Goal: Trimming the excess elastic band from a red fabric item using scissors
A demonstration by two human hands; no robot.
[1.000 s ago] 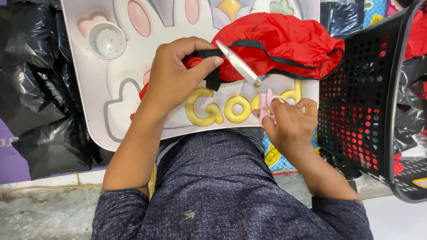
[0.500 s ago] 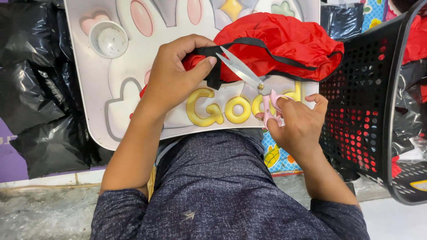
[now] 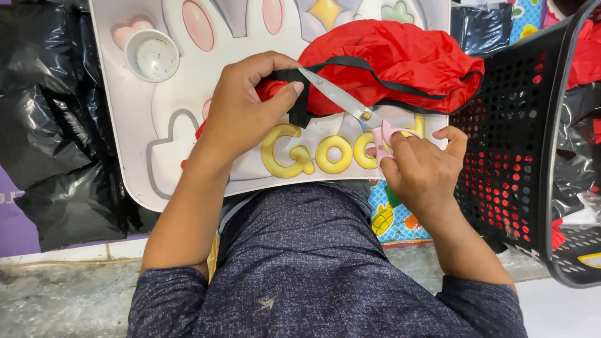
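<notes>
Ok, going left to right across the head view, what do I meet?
Black plastic bags → round white cup → left hand pinching the black strap → scissors → right hand → black perforated basket.

Under the left hand (image 3: 241, 103) lies crumpled bright red fabric with black edging (image 3: 388, 59). The right hand (image 3: 422, 169) holds pale pink-handled, silver-bladed scissors (image 3: 360, 112). Beneath both, a white plastic tray with raised gold letters (image 3: 156, 156); right of the right hand, a black perforated plastic basket (image 3: 513, 125).
</notes>
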